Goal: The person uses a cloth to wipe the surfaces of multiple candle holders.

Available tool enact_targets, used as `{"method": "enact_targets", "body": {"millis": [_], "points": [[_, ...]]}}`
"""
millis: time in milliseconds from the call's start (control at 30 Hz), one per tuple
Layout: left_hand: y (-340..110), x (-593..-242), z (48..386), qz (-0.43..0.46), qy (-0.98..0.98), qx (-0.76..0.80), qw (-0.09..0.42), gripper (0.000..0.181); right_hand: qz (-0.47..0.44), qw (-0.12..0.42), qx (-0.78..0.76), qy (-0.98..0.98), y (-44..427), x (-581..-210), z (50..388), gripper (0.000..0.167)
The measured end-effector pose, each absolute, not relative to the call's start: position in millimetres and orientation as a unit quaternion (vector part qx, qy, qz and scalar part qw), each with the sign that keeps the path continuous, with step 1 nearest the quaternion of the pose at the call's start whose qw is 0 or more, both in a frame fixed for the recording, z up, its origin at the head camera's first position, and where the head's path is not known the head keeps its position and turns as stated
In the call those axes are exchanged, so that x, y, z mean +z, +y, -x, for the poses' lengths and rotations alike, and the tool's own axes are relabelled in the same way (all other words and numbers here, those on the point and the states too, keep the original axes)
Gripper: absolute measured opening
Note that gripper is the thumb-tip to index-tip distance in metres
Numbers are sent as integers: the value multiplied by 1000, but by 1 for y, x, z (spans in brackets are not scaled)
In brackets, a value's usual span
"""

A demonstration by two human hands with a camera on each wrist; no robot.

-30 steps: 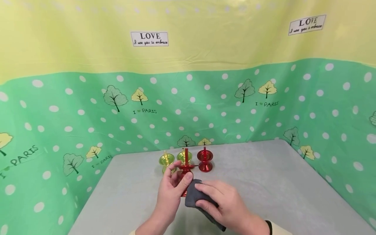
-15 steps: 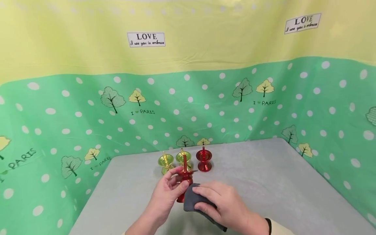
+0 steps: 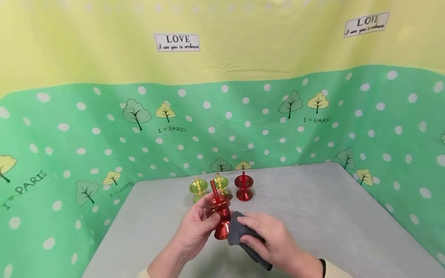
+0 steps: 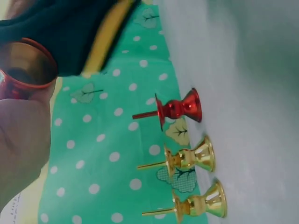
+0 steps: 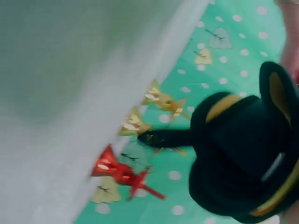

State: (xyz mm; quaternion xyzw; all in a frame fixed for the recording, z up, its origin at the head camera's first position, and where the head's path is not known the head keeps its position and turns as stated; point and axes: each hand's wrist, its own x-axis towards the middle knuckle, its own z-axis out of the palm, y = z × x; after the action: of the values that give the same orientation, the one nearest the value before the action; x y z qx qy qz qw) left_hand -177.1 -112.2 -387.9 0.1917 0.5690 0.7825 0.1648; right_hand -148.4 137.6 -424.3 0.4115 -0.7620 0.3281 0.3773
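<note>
Green-and-yellow fabric, printed with trees, white dots and the word LOVE, hangs around a gray desk. Centered in front is a shiny red candle holder, lifted off the desk and tilted so its spike leans left. The step in hand appears to be wiping its base; the next move probably calls for a steady hold and a small turn, so that other sides face the cloth. The left hand is on the holder's left, fingers curled round its narrow middle below the dish, thumb across the front. Right of the holder's base, the right hand pinches a folded dark cloth between thumb and fingers; whether it presses firmly cannot be told. Behind the holder, two gold holders stand to its left, and a second red holder to its right.
</note>
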Motion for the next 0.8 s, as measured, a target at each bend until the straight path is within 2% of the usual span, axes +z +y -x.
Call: {"method": "enact_targets", "body": {"millis": [167,300,500,600,667,800], "points": [[-109,-389,179,-115,585,790,144,70,-361,308,338,-813,147,-431,155,36],[-106,-391,180,-55,592,796,113,65,-325,270,350,-836,155,-429,159,38],[-100,-392,182,-61,635,764,99,67,-258,234,432,-832,168,-422,164,35],[-99,-395,182,-79,699,707,77,67,-227,244,452,-827,172,-417,167,36],[-98,-398,181,-88,743,661,52,66,-214,272,440,-828,172,-414,167,37],[-97,-402,180,-114,807,580,11,62,-260,368,359,-818,170,-409,170,32]]}}
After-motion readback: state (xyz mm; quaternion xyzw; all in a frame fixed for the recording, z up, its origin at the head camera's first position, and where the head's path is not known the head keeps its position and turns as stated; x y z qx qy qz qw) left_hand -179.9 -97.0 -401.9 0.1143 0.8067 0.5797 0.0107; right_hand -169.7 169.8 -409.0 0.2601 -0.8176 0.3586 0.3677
